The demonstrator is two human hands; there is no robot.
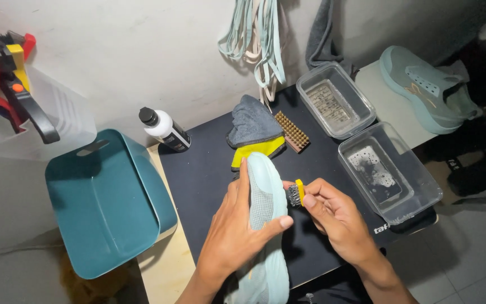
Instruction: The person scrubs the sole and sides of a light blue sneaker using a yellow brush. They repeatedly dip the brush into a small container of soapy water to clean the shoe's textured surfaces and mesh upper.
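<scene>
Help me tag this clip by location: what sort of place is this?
Probably a small home shoe-cleaning corner. The left hand holds a pale mint mesh sneaker, the right hand a small yellow-handled brush, beside two clear plastic tubs of water on a black mat.

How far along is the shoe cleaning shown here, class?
Done: laces hang on the wall, off the shoes; both clear tubs hold murky water. In hand: the left hand holds a mint shoe while the right hand holds a small yellow brush against it. Left: the second shoe waits on the far right.
</scene>
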